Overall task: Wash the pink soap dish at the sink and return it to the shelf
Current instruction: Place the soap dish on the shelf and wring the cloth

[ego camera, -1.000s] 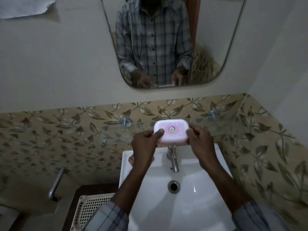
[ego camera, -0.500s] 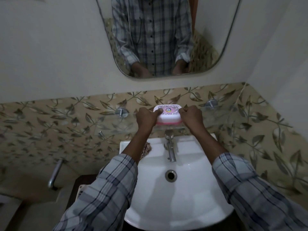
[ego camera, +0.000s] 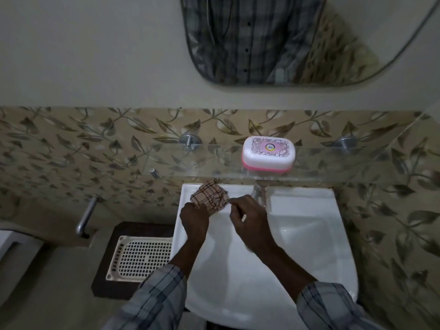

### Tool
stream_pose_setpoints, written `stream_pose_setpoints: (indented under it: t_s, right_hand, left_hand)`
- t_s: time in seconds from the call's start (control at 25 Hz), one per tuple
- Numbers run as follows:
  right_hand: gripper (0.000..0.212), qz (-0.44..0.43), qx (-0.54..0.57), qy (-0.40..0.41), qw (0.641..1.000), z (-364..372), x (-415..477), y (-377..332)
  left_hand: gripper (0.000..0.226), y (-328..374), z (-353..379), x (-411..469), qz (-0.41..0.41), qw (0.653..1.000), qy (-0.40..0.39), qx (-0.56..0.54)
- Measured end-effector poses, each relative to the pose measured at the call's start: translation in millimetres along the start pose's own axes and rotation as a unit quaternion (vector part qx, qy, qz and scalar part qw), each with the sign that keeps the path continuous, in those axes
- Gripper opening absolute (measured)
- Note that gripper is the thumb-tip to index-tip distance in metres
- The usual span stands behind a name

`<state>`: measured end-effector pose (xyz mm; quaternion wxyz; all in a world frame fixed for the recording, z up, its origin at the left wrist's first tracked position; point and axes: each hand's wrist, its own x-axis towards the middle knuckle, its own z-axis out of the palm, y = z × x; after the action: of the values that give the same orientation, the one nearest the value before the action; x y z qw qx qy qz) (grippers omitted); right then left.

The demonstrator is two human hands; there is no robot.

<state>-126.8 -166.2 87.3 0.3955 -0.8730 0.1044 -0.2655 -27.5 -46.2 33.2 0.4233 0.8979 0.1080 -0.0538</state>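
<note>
The pink soap dish (ego camera: 269, 154), with its white patterned lid on, stands by itself on the glass shelf (ego camera: 214, 163) above the white sink (ego camera: 304, 234). Neither hand touches it. Both hands are lower, over the sink's back left corner, at a brown checked cloth (ego camera: 212, 195) lying on the rim. My left hand (ego camera: 194, 221) is closed over the cloth's near left corner. My right hand (ego camera: 247, 217) has its fingers curled and pinched at the cloth's right edge. The tap (ego camera: 262, 195) stands just right of my right hand, under the shelf.
A white perforated plastic tray (ego camera: 140, 258) rests on a dark stand left of the sink. A metal pipe (ego camera: 85, 217) sticks out of the left wall. The mirror (ego camera: 285, 39) hangs above the shelf. Leaf-patterned tiles close in on the right.
Both hands set the soap dish on the glass shelf and let go. They then dropped down and left to the checked cloth on the sink rim.
</note>
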Motion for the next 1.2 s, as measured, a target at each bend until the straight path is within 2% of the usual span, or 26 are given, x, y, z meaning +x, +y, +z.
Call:
stream_pose_setpoints:
  t_s: [0.16, 0.24, 0.36, 0.4, 0.52, 0.6, 0.64, 0.72, 0.8, 0.88, 0.96, 1.08, 1.2]
  right_hand:
    - [0.028, 0.069, -0.036, -0.106, 0.991, 36, -1, 21]
    - [0.033, 0.094, -0.051, -0.143, 0.984, 44, -4, 30]
    - [0.036, 0.127, -0.068, -0.155, 0.977, 45, -8, 38]
    - [0.039, 0.135, -0.066, -0.162, 0.975, 44, -8, 38]
    - [0.061, 0.095, -0.093, -0.239, 0.962, 38, -3, 36]
    - [0.078, 0.03, -0.125, -0.273, 0.953, 35, 3, 36]
    - [0.082, 0.012, -0.124, -0.266, 0.956, 34, 6, 36]
    - [0.077, 0.049, -0.064, -0.229, 0.97, 28, 12, 29]
    - [0.063, 0.1, 0.03, -0.172, 0.98, 16, 16, 21]
    - [0.044, 0.154, 0.103, -0.115, 0.976, 4, 16, 13]
    - [0.037, 0.192, 0.155, -0.091, 0.965, -6, 13, 6]
    - [0.033, 0.217, 0.183, -0.114, 0.952, -17, 4, 8]
    - [0.023, 0.251, 0.235, -0.096, 0.934, -27, 4, 16]
  left_hand:
    - [0.051, -2, 28, 44, -0.107, 0.993, -0.038, 0.026]
    - [0.05, -7, 44, 60, -0.13, 0.99, -0.045, 0.028]
    - [0.059, -7, 51, 73, -0.203, 0.97, -0.069, -0.115]
    - [0.054, -5, 46, 72, -0.209, 0.96, -0.082, -0.169]
    - [0.025, 14, 24, 59, -0.177, 0.939, -0.157, -0.25]
    - [0.016, 32, 7, 43, -0.125, 0.936, -0.216, -0.25]
    - [0.016, 40, -1, 35, -0.107, 0.933, -0.237, -0.248]
    - [0.019, 49, -14, 24, -0.104, 0.915, -0.272, -0.278]
    - [0.031, 52, -26, 10, -0.097, 0.887, -0.306, -0.331]
    - [0.031, 51, -35, -8, -0.058, 0.869, -0.324, -0.37]
    - [0.029, 51, -41, -25, 0.0, 0.859, -0.349, -0.374]
    - [0.037, 48, -44, -38, 0.085, 0.869, -0.385, -0.299]
    - [0.063, 44, -47, -35, 0.148, 0.892, -0.396, -0.163]
